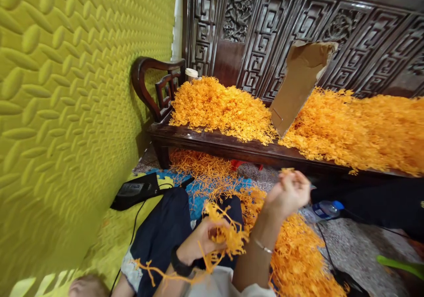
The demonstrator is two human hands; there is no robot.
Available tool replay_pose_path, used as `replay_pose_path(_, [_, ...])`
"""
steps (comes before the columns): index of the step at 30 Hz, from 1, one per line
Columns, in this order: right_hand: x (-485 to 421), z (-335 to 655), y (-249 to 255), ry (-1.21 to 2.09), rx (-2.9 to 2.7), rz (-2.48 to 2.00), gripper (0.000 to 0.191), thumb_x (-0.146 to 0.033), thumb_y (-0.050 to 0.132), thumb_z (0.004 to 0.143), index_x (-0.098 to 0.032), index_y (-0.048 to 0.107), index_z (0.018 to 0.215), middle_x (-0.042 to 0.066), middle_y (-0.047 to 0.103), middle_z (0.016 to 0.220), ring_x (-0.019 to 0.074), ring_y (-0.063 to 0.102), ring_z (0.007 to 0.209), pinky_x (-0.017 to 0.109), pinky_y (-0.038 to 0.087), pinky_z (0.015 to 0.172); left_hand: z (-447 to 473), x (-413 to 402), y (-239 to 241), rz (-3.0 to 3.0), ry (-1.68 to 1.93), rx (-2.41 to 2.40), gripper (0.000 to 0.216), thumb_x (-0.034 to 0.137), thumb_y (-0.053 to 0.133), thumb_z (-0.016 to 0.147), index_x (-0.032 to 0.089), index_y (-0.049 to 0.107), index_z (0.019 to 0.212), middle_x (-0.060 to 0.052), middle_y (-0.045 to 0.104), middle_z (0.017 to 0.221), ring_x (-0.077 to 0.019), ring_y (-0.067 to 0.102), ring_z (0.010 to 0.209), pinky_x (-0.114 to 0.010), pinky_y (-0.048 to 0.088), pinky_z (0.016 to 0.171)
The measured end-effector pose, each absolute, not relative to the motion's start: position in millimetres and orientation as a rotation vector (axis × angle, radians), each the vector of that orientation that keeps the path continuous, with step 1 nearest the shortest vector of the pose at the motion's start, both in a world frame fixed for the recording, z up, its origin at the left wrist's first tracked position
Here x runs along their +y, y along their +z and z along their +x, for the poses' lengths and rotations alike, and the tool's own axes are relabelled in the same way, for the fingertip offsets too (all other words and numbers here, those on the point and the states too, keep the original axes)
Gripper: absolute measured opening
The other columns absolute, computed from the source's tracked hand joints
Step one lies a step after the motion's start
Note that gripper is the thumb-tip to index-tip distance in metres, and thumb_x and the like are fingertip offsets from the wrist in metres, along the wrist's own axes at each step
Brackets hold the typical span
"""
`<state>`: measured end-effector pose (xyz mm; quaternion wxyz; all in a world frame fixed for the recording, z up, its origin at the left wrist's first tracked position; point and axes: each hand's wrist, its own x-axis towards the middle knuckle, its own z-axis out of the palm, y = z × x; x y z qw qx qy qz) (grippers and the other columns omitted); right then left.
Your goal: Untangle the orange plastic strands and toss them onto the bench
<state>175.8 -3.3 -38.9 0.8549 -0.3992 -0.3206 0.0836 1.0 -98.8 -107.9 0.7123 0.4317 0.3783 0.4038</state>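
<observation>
My left hand (202,240), with a black band on its wrist, is wrapped round a bunch of orange plastic sprigs (232,238) above my lap. One long thin strand (159,271) trails from it across my forearm. Out to the right, my right hand (290,192) is raised in front of the bench edge, its fingers pinched on a small orange piece (286,170) that shows at the fingertips. A loose heap of orange sprigs (298,261) lies under and beside my right forearm, partly hidden by it.
A dark carved wooden bench (218,143) carries orange piles (221,107), split by an upright cardboard sheet (298,80). More tangled strands (202,169) lie below. Nearby are a black device (135,191) with a cable, a water bottle (323,209), and a yellow padded wall (66,111).
</observation>
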Motion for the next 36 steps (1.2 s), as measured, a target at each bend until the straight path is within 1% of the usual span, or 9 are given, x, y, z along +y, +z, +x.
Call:
replay_pose_path(4, [27.1, 218.6, 3.3, 0.046, -0.685, -0.750, 0.030, -0.025, 0.069, 0.067, -0.019, 0.053, 0.091, -0.002, 0.049, 0.077, 0.0139, 0.055, 0.072, 0.033, 0.049, 0.072, -12.2, -98.2, -120.4, 0.781, 0.990, 1.000, 0.045, 0.041, 0.083, 0.051, 0.016, 0.068, 0.084, -0.003, 0.069, 0.076, -0.0137, 0.060, 0.062, -0.023, 0.047, 0.060])
replay_pose_path(11, [147.9, 235.0, 26.2, 0.203, -1.056, -0.932, 0.039, -0.039, 0.052, 0.079, -0.009, 0.054, 0.104, 0.013, 0.057, 0.106, 0.0195, 0.058, 0.098, 0.042, 0.043, 0.094, -25.6, -80.5, -114.8, 0.930, 1.090, 1.055, 0.030, 0.034, 0.078, 0.058, 0.013, 0.070, 0.079, -0.003, 0.068, 0.071, -0.0171, 0.061, 0.066, -0.026, 0.048, 0.065])
replay_pose_path(13, [178.0, 234.6, 17.5, 0.230, -1.131, -1.123, 0.045, -0.042, 0.052, 0.081, -0.009, 0.052, 0.112, 0.017, 0.052, 0.120, 0.0232, 0.051, 0.113, 0.047, 0.037, 0.099, -25.3, -82.2, -116.5, 0.935, 1.089, 1.090, 0.030, 0.032, 0.079, 0.054, 0.014, 0.070, 0.077, -0.003, 0.069, 0.072, -0.0193, 0.062, 0.070, -0.028, 0.048, 0.069])
replay_pose_path(17, [185.4, 219.1, 0.8, 0.293, -1.324, -1.280, 0.065, -0.047, 0.068, 0.068, -0.016, 0.049, 0.122, 0.015, 0.038, 0.139, 0.0274, 0.028, 0.133, 0.051, 0.022, 0.108, -22.2, -86.3, -124.7, 0.852, 1.195, 1.227, 0.039, 0.026, 0.082, 0.044, 0.016, 0.068, 0.079, -0.003, 0.069, 0.083, -0.0252, 0.063, 0.089, -0.036, 0.046, 0.085])
replay_pose_path(19, [160.5, 201.2, -5.2, 0.440, -1.517, -1.163, 0.059, -0.051, 0.061, 0.074, -0.018, 0.051, 0.122, 0.012, 0.043, 0.136, 0.0234, 0.035, 0.130, 0.046, 0.028, 0.106, -20.4, -85.2, -127.5, 0.828, 1.206, 1.227, 0.040, 0.025, 0.083, 0.042, 0.018, 0.067, 0.078, -0.003, 0.069, 0.085, -0.0266, 0.062, 0.094, -0.039, 0.044, 0.090])
replay_pose_path(22, [105.5, 167.9, -14.4, 1.009, -1.989, -0.845, 0.044, -0.050, 0.045, 0.086, -0.018, 0.060, 0.112, 0.009, 0.063, 0.109, 0.0161, 0.060, 0.099, 0.037, 0.046, 0.090, -18.1, -81.9, -125.9, 0.839, 1.209, 1.175, 0.038, 0.026, 0.083, 0.041, 0.018, 0.066, 0.075, -0.005, 0.070, 0.089, -0.0267, 0.062, 0.096, -0.039, 0.041, 0.094])
replay_pose_path(25, [58.3, 140.2, -22.4, 1.470, -2.310, -0.610, 0.042, -0.046, 0.053, 0.082, -0.018, 0.060, 0.113, 0.004, 0.068, 0.091, 0.0134, 0.064, 0.081, 0.030, 0.051, 0.076, -17.1, -81.8, -117.4, 0.849, 1.172, 1.119, 0.038, 0.031, 0.082, 0.048, 0.018, 0.064, 0.079, -0.005, 0.070, 0.085, -0.0246, 0.064, 0.089, -0.037, 0.044, 0.090])
replay_pose_path(30, [31.1, 120.1, -25.4, 1.442, -2.312, -0.620, 0.020, -0.035, 0.060, 0.079, -0.016, 0.065, 0.083, -0.001, 0.064, 0.073, 0.0104, 0.059, 0.066, 0.024, 0.048, 0.064, -18.7, -84.9, -104.8, 0.837, 1.000, 0.838, 0.039, 0.041, 0.073, 0.066, 0.016, 0.055, 0.090, -0.002, 0.067, 0.068, -0.0161, 0.063, 0.058, -0.030, 0.049, 0.063])
replay_pose_path(36, [32.8, 108.9, -37.3, 1.503, -1.927, -0.691, 0.017, -0.029, 0.066, 0.074, -0.016, 0.061, 0.084, -0.001, 0.065, 0.074, 0.0099, 0.060, 0.067, 0.024, 0.047, 0.068, -18.8, -80.7, -108.3, 0.762, 1.094, 0.759, 0.035, 0.041, 0.074, 0.064, 0.015, 0.054, 0.077, 0.004, 0.053, 0.054, -0.0088, 0.049, 0.042, -0.023, 0.045, 0.044])
